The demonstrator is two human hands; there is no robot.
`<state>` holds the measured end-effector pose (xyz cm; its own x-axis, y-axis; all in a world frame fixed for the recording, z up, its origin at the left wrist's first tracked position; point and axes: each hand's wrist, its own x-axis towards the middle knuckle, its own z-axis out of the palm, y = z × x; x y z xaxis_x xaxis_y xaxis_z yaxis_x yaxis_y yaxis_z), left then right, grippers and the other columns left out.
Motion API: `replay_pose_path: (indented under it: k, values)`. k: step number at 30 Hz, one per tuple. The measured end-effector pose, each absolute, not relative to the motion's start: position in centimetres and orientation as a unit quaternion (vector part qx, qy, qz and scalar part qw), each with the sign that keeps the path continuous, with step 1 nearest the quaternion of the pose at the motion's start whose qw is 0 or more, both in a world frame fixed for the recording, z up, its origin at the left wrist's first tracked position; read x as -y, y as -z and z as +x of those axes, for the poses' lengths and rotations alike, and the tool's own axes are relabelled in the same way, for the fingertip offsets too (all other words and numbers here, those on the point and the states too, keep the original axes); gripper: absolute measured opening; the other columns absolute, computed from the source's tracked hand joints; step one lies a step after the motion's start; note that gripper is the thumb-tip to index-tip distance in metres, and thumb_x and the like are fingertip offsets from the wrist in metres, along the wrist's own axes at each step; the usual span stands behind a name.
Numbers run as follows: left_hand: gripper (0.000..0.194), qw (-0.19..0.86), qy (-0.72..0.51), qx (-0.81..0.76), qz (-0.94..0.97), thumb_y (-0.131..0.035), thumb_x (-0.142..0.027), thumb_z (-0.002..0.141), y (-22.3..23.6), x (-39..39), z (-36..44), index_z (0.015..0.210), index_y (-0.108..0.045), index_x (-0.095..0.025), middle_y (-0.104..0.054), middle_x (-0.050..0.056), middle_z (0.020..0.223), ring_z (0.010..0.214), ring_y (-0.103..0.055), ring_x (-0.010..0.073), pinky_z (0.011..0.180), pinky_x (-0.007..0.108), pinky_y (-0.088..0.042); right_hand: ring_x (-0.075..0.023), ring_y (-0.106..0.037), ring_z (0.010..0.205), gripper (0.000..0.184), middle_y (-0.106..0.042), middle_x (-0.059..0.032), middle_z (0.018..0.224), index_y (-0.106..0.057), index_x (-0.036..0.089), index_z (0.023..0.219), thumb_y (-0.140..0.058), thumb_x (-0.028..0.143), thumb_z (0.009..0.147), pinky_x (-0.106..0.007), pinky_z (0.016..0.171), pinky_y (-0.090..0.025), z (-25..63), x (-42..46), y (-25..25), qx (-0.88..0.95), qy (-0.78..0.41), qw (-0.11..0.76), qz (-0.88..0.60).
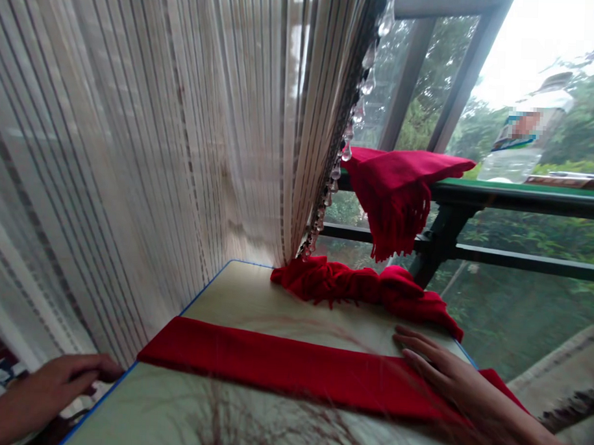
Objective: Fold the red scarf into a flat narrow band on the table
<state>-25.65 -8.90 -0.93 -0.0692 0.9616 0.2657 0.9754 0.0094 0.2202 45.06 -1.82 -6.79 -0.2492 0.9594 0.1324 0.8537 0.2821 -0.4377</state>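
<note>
A long red scarf (272, 368), folded into a flat band, lies across the pale board-like table (226, 298) and hangs over its right edge. My right hand (442, 373) rests flat on the scarf's right part, fingers stretched out. Off the table's left edge is my left hand (72, 380), its fingers loosely bent, thumb apart, with nothing visible in them. Its fingertips are near the blue edging, left of the scarf's left end; I cannot tell whether they touch it. Along the far end, a second red scarf (358, 286) with fringe lies bunched up.
A red fringed cloth (395, 187) drapes over the dark green railing (536, 198) by the window. On that railing's ledge stands a clear plastic bottle (518, 146). Striped sheer curtain (183, 147) with bead trim hangs along the left and back. Blurred hair strands cross the foreground.
</note>
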Motion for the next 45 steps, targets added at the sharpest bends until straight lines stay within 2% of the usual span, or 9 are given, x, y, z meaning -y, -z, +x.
replay_pose_path:
  k: [3,6,12,14,17,20,26,36,45]
  values:
    - [0.043,-0.012,0.214,0.672,-0.709,-0.037,-0.038,0.102,-1.1,5.2,-22.1,0.111,-0.078,-0.027,-0.079,-0.004,0.114,0.110,-0.072,0.0222,0.101,0.035,-0.053,-0.0317,-0.051,0.145,0.060,-0.054,-0.0042,0.158,-0.064,0.031,0.143,-0.044,0.067,0.100,-0.047,0.123,-0.040,45.3,1.7,7.0,0.779,-0.138,0.193,-0.581]
    - [0.052,0.012,0.161,0.539,-0.827,-0.037,-0.050,0.106,-1.8,2.8,-15.8,0.145,-0.062,-0.026,-0.057,0.003,0.154,0.146,-0.048,0.0266,0.125,0.046,-0.028,-0.0326,-0.051,0.144,0.061,-0.054,-0.0042,0.158,-0.065,0.031,0.142,-0.043,0.068,0.099,-0.048,0.123,-0.039,45.2,1.8,6.8,0.779,-0.133,0.188,-0.583]
    - [0.058,0.016,0.023,0.521,-0.853,-0.037,-0.056,0.109,3.1,1.5,-18.0,0.163,-0.024,-0.042,-0.026,0.000,0.170,0.157,-0.026,0.0321,0.126,0.058,-0.021,-0.0330,-0.053,0.143,0.063,-0.055,-0.0056,0.157,-0.066,0.030,0.142,-0.042,0.069,0.099,-0.048,0.121,-0.042,44.8,2.1,6.2,0.782,-0.118,0.182,-0.584]
    - [0.056,0.024,0.011,0.563,-0.826,-0.032,-0.052,0.110,4.2,1.0,-22.5,0.164,-0.024,-0.040,-0.028,0.002,0.169,0.157,-0.027,0.0330,0.123,0.061,-0.026,-0.0325,-0.054,0.142,0.063,-0.055,-0.0053,0.157,-0.065,0.030,0.143,-0.041,0.069,0.100,-0.047,0.120,-0.043,44.7,2.1,6.0,0.782,-0.117,0.182,-0.584]
    - [0.055,0.050,0.005,0.579,-0.813,-0.030,-0.049,0.107,4.0,0.4,-25.4,0.157,-0.047,-0.030,-0.043,0.008,0.162,0.151,-0.039,0.0362,0.114,0.059,-0.042,-0.0319,-0.054,0.142,0.064,-0.055,-0.0053,0.157,-0.065,0.030,0.143,-0.039,0.070,0.100,-0.047,0.120,-0.043,44.4,2.2,5.8,0.780,-0.118,0.179,-0.588]
    - [0.059,0.104,0.098,0.576,-0.805,-0.033,-0.053,0.106,2.1,0.2,-22.0,0.153,-0.054,-0.023,-0.052,0.011,0.157,0.144,-0.049,0.0342,0.118,0.055,-0.039,-0.0322,-0.053,0.143,0.066,-0.056,-0.0058,0.157,-0.065,0.029,0.143,-0.038,0.070,0.100,-0.048,0.121,-0.041,44.2,2.3,5.5,0.778,-0.116,0.175,-0.592]
    - [0.055,-0.058,0.176,0.522,-0.833,-0.041,-0.063,0.102,-1.2,-1.6,-17.1,0.115,-0.080,-0.026,-0.078,0.006,0.117,0.113,-0.070,0.0251,0.106,0.036,-0.051,-0.0322,-0.051,0.145,0.071,-0.053,-0.0069,0.159,-0.065,0.025,0.143,-0.035,0.072,0.099,-0.047,0.123,-0.039,44.0,2.3,5.3,0.773,-0.130,0.164,-0.599]
    - [0.039,-0.163,0.215,0.534,-0.802,-0.061,-0.057,0.096,1.5,-1.6,-20.7,0.110,-0.080,-0.026,-0.069,0.006,0.127,0.120,-0.062,0.0250,0.107,0.034,-0.048,-0.0335,-0.048,0.147,0.071,-0.051,-0.0079,0.160,-0.064,0.026,0.143,-0.036,0.073,0.098,-0.050,0.124,-0.036,43.6,2.5,4.9,0.765,-0.154,0.169,-0.602]
    - [0.050,-0.176,0.200,0.567,-0.779,-0.047,-0.065,0.099,-0.6,-2.2,-20.2,0.105,-0.066,-0.019,-0.073,0.005,0.103,0.102,-0.064,0.0265,0.096,0.037,-0.048,-0.0332,-0.050,0.145,0.074,-0.053,-0.0111,0.158,-0.065,0.022,0.143,-0.035,0.073,0.098,-0.048,0.123,-0.038,43.0,2.8,4.0,0.767,-0.152,0.167,-0.601]
